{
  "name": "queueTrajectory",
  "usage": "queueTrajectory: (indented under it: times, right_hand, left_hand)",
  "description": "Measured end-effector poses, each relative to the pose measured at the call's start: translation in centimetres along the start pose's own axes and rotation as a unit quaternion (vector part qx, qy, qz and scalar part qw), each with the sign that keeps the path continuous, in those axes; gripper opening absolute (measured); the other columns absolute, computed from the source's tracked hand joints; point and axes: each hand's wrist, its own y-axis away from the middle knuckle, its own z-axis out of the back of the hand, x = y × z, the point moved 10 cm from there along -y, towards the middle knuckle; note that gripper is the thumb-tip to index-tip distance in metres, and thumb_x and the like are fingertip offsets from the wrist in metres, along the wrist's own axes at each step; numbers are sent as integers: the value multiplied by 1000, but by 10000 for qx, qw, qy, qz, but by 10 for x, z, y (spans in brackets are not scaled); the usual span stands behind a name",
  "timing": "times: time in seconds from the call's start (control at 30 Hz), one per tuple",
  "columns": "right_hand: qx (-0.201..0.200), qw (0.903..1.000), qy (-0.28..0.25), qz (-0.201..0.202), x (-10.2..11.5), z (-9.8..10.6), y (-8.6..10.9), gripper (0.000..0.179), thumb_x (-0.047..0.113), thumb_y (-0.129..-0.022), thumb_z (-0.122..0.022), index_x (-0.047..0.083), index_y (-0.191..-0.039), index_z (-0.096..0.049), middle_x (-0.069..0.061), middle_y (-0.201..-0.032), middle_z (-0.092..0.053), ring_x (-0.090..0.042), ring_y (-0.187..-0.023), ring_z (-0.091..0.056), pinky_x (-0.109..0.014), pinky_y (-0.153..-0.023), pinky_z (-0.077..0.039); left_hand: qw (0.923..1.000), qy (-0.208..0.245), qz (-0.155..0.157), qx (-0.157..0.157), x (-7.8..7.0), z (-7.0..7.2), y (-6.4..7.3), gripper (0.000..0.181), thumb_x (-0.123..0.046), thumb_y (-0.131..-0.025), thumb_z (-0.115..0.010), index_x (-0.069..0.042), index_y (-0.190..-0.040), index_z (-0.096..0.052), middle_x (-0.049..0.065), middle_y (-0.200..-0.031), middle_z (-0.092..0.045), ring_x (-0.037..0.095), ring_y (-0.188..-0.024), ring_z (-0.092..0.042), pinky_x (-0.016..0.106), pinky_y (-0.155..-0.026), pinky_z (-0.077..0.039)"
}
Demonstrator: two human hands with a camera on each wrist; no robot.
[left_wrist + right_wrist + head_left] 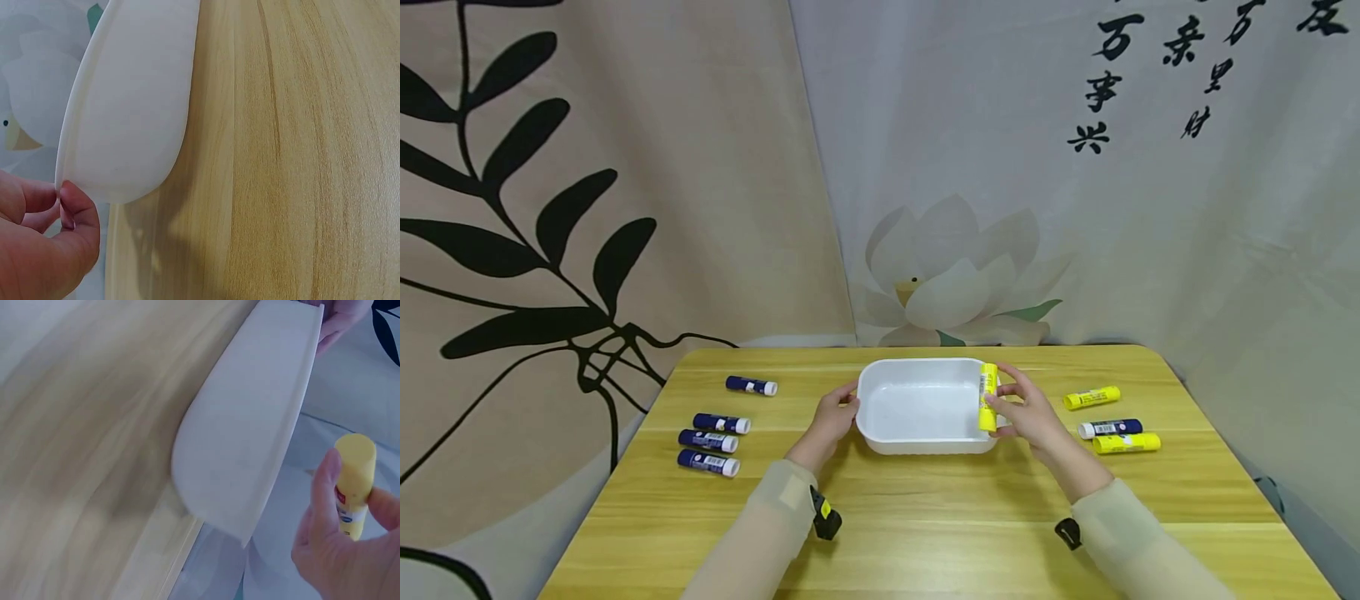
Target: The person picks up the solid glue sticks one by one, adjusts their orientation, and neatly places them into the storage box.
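A white plastic tray (917, 406) with rounded corners sits at the middle of the far part of the table, nothing lying inside it. My left hand (831, 421) pinches its rim at the left end; the left wrist view shows thumb and finger meeting at the tray's edge (128, 106). My right hand (1036, 418) grips a yellow glue stick (988, 398) between thumb and fingers, over the tray's right end. In the right wrist view this glue stick (355, 465) stands nearly upright in the fingers, apart from the tray's wall.
Several navy glue sticks (708, 441) with white caps lie on the left of the wooden table (910, 533). To the right lie a yellow glue stick (1092, 397), a navy one (1109, 427) and another yellow one (1126, 443). A printed curtain (737, 167) hangs behind the table.
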Motion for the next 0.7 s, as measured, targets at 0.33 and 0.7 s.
queueTrajectory:
  times: [0.33, 0.7]
  right_hand:
    - [3, 9999, 52, 103, 10, -38, -21, 64, 8, -92, -60, 18, -148, -30, -17, -118, -44, -19, -85, -56, -39, -68, -58]
    - [-48, 9995, 307, 36, 8, -64, -33, 64, 9, -90, -63, 20, -146, -34, -16, -116, -47, -20, -85, -56, -32, -67, -56]
  left_hand:
    - [10000, -26, -71, -20, -1, 1, 2, 41, -3, -96, -47, -6, -137, -50, 11, -105, -47, 18, -79, -50, 21, -63, -46]
    - [10000, 45, -51, 25, 1, 1, -1, 41, -4, -97, -48, -7, -137, -49, 10, -105, -47, 16, -78, -49, 22, -65, -47]
